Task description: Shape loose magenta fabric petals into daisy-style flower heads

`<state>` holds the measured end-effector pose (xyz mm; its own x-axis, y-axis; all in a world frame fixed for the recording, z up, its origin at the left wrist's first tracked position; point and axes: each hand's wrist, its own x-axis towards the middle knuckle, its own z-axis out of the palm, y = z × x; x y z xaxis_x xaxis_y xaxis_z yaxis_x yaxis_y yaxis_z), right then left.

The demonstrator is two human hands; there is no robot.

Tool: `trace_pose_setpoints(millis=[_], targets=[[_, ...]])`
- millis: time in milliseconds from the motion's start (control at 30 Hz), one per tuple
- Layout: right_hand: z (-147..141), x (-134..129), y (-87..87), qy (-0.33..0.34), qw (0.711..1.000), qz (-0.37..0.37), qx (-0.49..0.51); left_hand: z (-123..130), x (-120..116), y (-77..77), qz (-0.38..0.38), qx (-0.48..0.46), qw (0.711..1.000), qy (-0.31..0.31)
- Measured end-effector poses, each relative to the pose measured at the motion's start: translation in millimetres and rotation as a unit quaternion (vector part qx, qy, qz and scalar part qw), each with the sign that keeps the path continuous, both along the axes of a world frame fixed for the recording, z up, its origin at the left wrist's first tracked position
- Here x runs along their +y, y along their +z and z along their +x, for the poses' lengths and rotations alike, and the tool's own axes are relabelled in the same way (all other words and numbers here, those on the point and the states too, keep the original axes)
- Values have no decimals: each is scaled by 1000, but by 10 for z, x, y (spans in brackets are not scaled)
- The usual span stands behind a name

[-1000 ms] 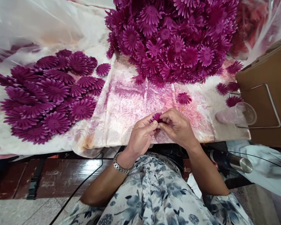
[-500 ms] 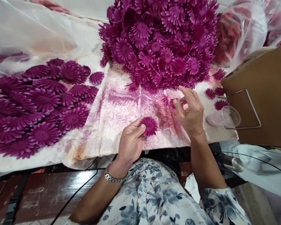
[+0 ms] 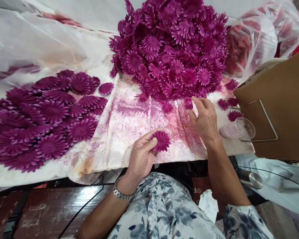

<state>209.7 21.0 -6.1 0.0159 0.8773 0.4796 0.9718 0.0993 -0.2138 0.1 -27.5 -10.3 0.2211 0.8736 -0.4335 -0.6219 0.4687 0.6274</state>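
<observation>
A magenta petal disc is pinched between the thumb and fingers of my left hand, above the stained cloth near its front edge. My right hand is farther forward and to the right, its thumb and index finger apart. Just beyond those fingertips lies a small magenta flower, and no contact with it can be made out. Behind both hands rises a tall heap of magenta flowers. Larger petal discs lie in a spread pile at the left.
A brown cardboard box with a bent metal wire stands at the right, beside a tipped clear cup. Plastic bags fill the back right. A metal cylinder lies below the cloth's edge.
My right hand's thumb and index finger no longer hold the small flower they were touching; it now lies beyond them near the heap. The view has shifted slightly. My left hand keeps its disc.
</observation>
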Motion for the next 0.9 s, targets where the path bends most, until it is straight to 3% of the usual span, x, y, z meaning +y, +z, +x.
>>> trace_pose_setpoints(millis=[200, 300, 367, 433, 567, 700, 900], targets=[[-406, 95, 58, 144, 974, -102, -140, -23, 8, 21, 7, -8, 1000, 3], [-422, 130, 69, 81, 978, -96, -169, -44, 14, 37, 1, -16, 1000, 10], [-356, 116, 79, 26, 987, -60, -145, -54, 19, 36, -5, -22, 1000, 9], [-295, 57, 101, 16, 993, -26, -113, -53, 23, 27, -11, -30, 999, 5], [-348, -172, 177, 120, 993, 3, 5, -17, 30, 7, -11, -36, 999, -2], [-561, -372, 163, 257, 957, -50, 126, 23, 24, 6, 1, -35, 999, 3], [-704, -434, -12, 261, 947, -48, 179, 20, -5, 1, 35, -18, 999, -29]])
